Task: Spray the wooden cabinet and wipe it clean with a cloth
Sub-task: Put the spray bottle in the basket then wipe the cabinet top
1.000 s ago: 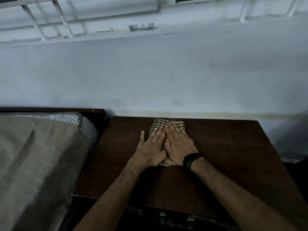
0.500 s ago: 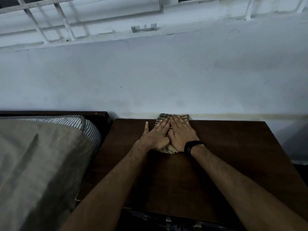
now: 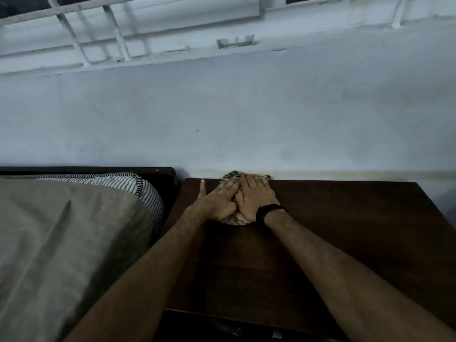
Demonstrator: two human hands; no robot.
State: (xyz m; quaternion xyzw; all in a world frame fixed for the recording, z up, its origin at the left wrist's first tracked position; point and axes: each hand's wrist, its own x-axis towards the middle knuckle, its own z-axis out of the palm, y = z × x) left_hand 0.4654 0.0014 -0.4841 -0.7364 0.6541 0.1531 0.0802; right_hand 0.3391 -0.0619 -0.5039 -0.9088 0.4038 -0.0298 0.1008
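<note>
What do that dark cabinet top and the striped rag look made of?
The cabinet top looks like dark-stained wood or veneer: brown, smooth, faintly sheened. The cloth under both hands looks like soft woven fabric, probably cotton: striped and crumpled.

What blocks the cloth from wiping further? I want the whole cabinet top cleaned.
The wall blocks it ahead: the cloth, under the left hand and right hand, sits at the cabinet top's back edge. Sideways and toward the person, nothing visible obstructs.
</note>
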